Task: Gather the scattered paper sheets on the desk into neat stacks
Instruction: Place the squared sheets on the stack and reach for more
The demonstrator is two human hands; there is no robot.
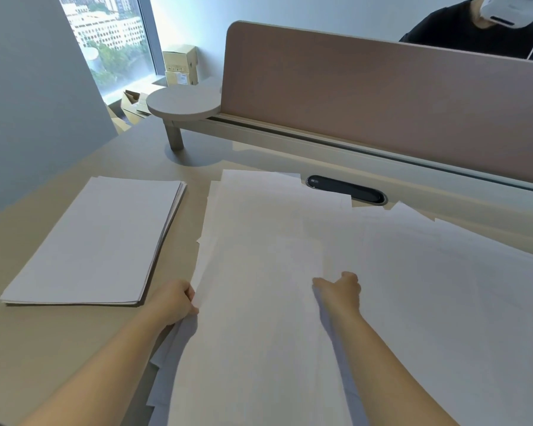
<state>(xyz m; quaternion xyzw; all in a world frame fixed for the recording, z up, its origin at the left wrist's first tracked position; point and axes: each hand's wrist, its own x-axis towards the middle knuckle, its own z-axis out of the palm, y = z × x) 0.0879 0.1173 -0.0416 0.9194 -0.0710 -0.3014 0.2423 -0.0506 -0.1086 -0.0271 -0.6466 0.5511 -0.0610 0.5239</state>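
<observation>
Two bare forearms extended forward from the near edge.

The left hand (174, 304) is curled, fingers closed in a pinch at its right side; the right hand (340, 290) is laid knuckles-up, fingers bent, thumb pointed left.

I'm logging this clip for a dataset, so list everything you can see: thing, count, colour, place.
neat stack: one, white, left on the desk, edges mostly squared.
loose sheets: many, count unclear, white, overlapping across centre and right.
desk: one, beige, under all the paper.
cable port: one, black oval, behind the loose sheets, partly covered by a corner.
divider: one, dusty pink, along the desk's far edge.
round shelf: one, grey, on a post at the divider's left end.
boxes: several, cardboard, by the window.
second person: one, dark top, behind the divider.
left hand: pinching the left edge of the loose sheets.
right hand: resting on the loose sheets, fingers curled.
</observation>
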